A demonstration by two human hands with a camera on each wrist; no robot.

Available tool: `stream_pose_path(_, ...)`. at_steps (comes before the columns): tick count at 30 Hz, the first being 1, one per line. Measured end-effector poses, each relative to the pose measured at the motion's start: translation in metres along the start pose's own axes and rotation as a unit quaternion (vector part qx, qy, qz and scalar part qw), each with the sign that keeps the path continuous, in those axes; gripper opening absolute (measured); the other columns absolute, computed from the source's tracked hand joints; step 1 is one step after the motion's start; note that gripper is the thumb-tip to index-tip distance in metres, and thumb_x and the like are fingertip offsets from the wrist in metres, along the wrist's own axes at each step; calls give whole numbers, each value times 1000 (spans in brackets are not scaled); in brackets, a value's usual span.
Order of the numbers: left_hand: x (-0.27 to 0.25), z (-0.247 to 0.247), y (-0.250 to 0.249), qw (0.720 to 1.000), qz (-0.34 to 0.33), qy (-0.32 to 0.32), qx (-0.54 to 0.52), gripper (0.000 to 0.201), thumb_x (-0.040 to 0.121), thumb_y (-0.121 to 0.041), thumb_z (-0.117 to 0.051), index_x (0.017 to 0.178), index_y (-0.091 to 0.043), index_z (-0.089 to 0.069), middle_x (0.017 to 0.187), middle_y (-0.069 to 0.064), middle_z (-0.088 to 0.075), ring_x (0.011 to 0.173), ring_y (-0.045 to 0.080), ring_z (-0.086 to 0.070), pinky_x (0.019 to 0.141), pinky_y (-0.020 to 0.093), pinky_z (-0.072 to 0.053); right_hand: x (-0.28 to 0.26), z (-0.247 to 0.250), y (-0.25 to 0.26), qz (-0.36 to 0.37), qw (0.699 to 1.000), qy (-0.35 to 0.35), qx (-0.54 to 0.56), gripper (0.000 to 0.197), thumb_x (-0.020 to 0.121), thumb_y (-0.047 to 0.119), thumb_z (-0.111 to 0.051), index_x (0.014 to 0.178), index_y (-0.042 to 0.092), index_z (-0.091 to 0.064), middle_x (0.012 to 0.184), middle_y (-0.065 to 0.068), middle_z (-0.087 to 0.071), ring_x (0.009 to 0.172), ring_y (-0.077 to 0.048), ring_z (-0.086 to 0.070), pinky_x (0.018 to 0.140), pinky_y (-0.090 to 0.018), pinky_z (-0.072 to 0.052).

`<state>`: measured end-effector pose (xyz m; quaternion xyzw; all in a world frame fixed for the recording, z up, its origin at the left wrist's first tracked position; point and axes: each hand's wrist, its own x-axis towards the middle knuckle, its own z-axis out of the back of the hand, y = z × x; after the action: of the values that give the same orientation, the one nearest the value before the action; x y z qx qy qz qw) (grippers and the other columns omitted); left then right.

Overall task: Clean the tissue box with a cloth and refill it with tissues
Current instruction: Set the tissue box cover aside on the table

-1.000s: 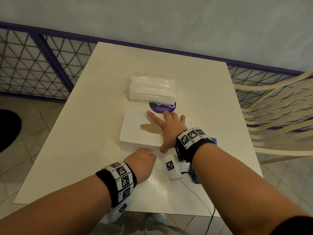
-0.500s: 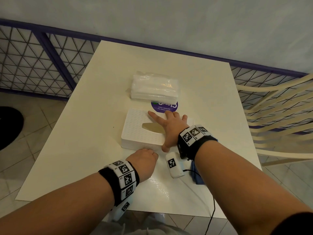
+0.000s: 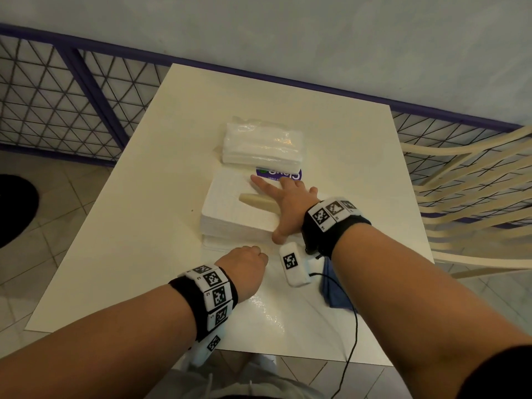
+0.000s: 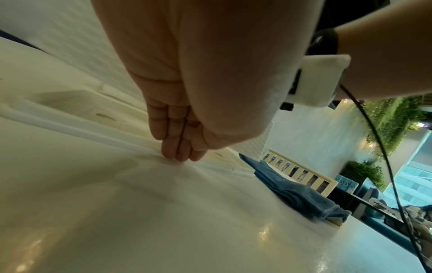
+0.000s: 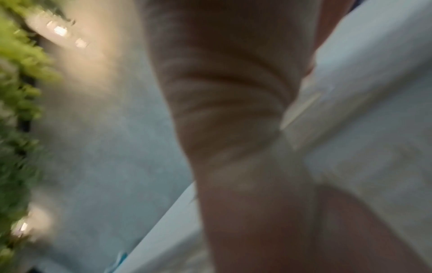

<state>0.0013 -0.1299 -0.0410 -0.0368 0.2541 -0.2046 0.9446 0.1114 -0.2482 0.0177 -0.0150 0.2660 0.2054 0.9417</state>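
Observation:
The white tissue box lid (image 3: pixel 230 208), with its oval slot, is raised a little off its base (image 3: pixel 227 243) at the near side. My right hand (image 3: pixel 288 205) lies spread on the lid's right part and grips it, the thumb hooked at the near edge. My left hand (image 3: pixel 244 269) is at the base's near edge; in the left wrist view its straight fingertips (image 4: pixel 177 153) press down on the base rim (image 4: pixel 70 103), under the ribbed lid (image 4: pixel 81 46). A clear-wrapped tissue pack (image 3: pixel 262 148) lies just beyond the box. The blue cloth (image 3: pixel 334 289) lies under my right forearm. The right wrist view is blurred.
The white table (image 3: pixel 144 226) carries a purple sticker (image 3: pixel 283 174) between box and pack. A cream slatted chair (image 3: pixel 466 191) stands at the right. A purple-framed mesh fence (image 3: pixel 57 105) runs behind and to the left. A black cable (image 3: pixel 352 341) hangs off the near edge.
The lid has come up off its base at the near side under my right hand. My left hand stays at the base's near edge. The head view has shifted slightly.

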Motion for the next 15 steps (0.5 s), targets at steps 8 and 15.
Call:
stream_pose_path(8, -16, -24, 16, 997, -24, -12, -69, 43, 86, -6, -41, 127, -14, -48, 128, 3, -46, 113, 25, -50, 95, 36, -44, -2, 19, 6, 20, 999, -29, 0, 138, 45, 46, -81, 143, 53, 15, 153, -14, -20, 141, -38, -19, 110, -66, -15)
stream_pose_path(15, -125, -34, 96, 931, 109, -213, -277, 19, 94, -22, -49, 106, -33, -60, 106, -23, -56, 93, -5, -53, 77, 8, -37, 8, 83, 50, 89, 987, -131, 41, 134, 49, 54, -81, 146, 49, 12, 157, -16, -18, 143, -39, -18, 114, -65, -9)
